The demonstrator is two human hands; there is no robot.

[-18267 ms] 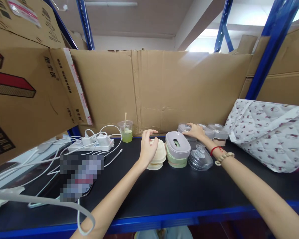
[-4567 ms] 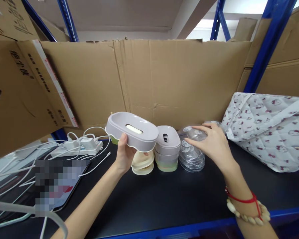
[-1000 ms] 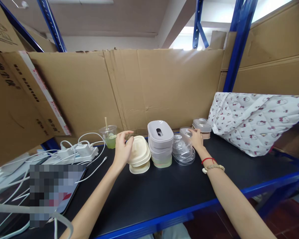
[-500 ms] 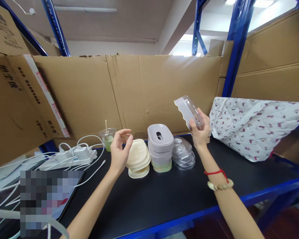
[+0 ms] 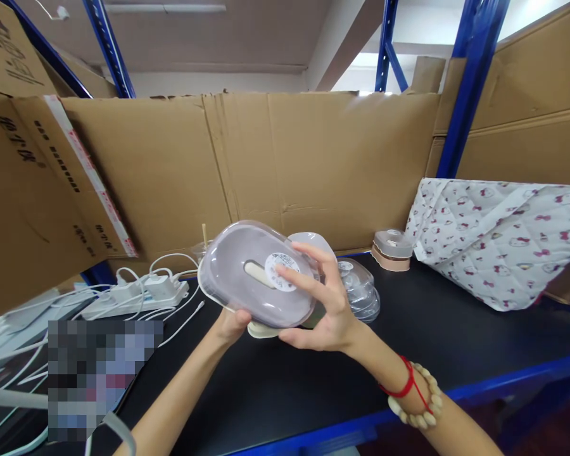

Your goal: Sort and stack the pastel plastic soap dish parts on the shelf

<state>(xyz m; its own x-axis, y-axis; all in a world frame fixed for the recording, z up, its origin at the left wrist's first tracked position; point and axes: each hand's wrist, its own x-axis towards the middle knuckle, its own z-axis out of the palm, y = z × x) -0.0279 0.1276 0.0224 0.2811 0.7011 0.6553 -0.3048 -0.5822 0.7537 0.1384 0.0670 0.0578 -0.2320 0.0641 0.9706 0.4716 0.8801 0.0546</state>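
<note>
Both hands hold a rounded lilac plastic lid [image 5: 228,266] with a slot in its middle and a clear cover over it, tilted towards me. My left hand [image 5: 232,324] grips its lower left edge from beneath, thumb showing and the other fingers hidden. My right hand [image 5: 330,304] closes round the right end, with fingers across a round printed sticker [image 5: 283,272] and the thumb at the lower edge. Behind the lid, a cream piece [image 5: 262,330] and a lilac stack [image 5: 313,239] are mostly hidden. Clear covers [image 5: 365,294] lie stacked to the right.
A box with a grey top and brown base [image 5: 392,250] stands at the back right, beside a white patterned quilted bag [image 5: 498,244]. On the left are a power strip [image 5: 140,297], white cables and a blurred-out screen [image 5: 99,380]. Cardboard [image 5: 171,171] walls the back.
My right hand has brought the clear-covered lilac piece left and down to the middle. My left hand, empty before, now grips it too. The cream stack and the cup are largely covered.
</note>
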